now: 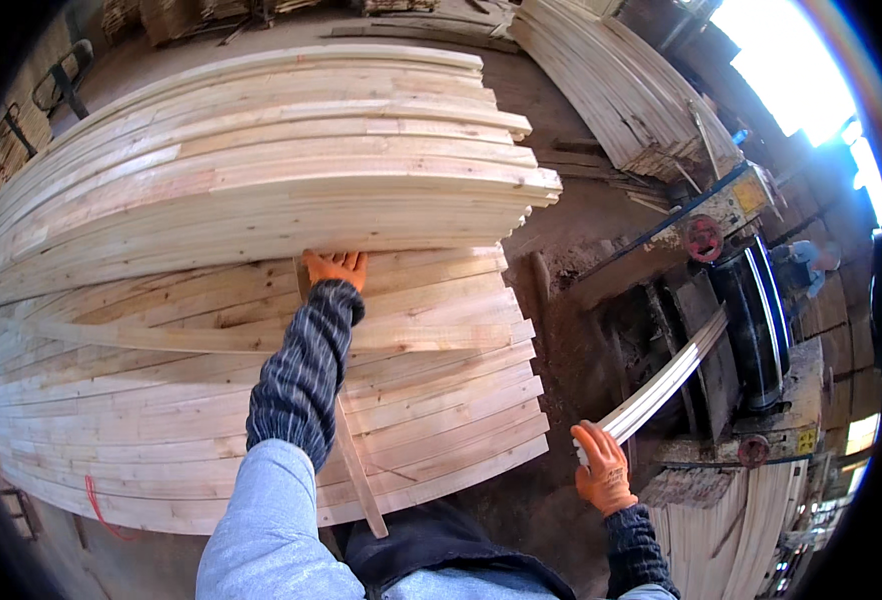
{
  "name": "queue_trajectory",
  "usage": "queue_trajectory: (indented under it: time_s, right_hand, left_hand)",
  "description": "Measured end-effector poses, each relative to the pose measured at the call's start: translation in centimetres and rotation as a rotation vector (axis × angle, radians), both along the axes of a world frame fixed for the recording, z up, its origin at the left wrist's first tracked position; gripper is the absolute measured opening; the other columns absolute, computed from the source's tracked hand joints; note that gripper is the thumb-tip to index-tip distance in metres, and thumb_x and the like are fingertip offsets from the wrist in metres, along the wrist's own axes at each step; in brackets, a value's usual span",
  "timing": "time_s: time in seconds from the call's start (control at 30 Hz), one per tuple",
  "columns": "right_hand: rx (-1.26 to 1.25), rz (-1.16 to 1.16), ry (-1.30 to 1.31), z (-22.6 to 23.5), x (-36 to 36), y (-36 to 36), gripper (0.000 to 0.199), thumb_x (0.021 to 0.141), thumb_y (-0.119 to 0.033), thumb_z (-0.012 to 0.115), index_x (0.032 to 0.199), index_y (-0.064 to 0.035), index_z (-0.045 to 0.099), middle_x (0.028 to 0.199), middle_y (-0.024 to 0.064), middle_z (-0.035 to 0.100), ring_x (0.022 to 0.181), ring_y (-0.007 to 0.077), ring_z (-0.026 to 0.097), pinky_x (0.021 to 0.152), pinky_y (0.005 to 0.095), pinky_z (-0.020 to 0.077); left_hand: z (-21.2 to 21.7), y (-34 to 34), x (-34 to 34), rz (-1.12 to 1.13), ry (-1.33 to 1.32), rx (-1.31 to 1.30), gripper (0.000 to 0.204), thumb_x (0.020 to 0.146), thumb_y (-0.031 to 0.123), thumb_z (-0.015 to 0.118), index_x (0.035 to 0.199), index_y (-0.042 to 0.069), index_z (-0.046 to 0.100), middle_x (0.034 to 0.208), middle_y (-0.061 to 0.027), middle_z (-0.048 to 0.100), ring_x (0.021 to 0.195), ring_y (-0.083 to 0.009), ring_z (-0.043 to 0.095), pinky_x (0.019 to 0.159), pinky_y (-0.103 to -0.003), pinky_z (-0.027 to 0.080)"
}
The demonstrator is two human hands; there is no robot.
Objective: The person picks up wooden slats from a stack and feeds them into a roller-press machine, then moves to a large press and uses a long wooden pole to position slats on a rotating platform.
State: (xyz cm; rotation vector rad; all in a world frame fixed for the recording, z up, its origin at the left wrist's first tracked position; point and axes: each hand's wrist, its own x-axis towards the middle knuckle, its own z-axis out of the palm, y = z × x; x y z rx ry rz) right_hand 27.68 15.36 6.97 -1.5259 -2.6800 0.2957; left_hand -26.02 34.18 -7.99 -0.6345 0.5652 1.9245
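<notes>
Wooden strips (pixel 664 380), long axis slanting — far ends up-right, toward machine (pixel 744 345)

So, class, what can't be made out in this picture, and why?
Far ends of the wooden strips: head view, hidden by the machine.
What lies under the left hand: head view, covered by it.
Details of the person beyond the machine: head view, too small.
Right sleeve: head view, cut off by the lower edge.
</notes>
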Motion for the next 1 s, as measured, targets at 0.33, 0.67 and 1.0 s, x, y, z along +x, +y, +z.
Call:
queue_trajectory:
  time_s: [0.33,0.67,1.0]
  right_hand:
    - [0.401,0.442,0.267,9.2,-17.1,11.4,0.085,0.064,-0.014,0.079,0.147,-0.0088,0.058,0.15,0.0173,0.057,0.139,0.0386,0.054,0.117,0.0515,0.0449]
    - [-0.038,0.632,0.0,7.9,-24.7,17.0,0.084,0.068,-0.013,0.084,0.147,-0.0126,0.053,0.131,0.0184,0.069,0.118,0.0373,0.068,0.102,0.0438,0.0558]
    - [-0.013,0.579,-0.152,10.0,-26.7,18.4,0.078,0.072,-0.019,0.082,0.145,-0.0214,0.055,0.112,0.0167,0.075,0.101,0.0377,0.073,0.09,0.045,0.0586]
  left_hand:
    - [-2.4,-8.5,3.1,0.055,-0.084,-0.179,0.073,0.096,0.077,0.051,0.134,0.014,0.049,0.117,-0.0073,0.057,0.098,-0.0254,0.054,0.093,-0.043,0.046]
    - [4.6,-16.7,5.4,-0.009,0.17,-0.043,0.051,0.105,0.061,0.052,0.122,0.014,0.062,0.108,0.0,0.061,0.091,-0.0196,0.056,0.086,-0.036,0.051]
    - [15.3,-21.1,-4.3,0.209,0.424,-0.025,0.099,0.087,0.077,0.066,0.158,0.014,0.036,0.153,-0.0113,0.048,0.137,-0.0295,0.049,0.11,-0.046,0.048]
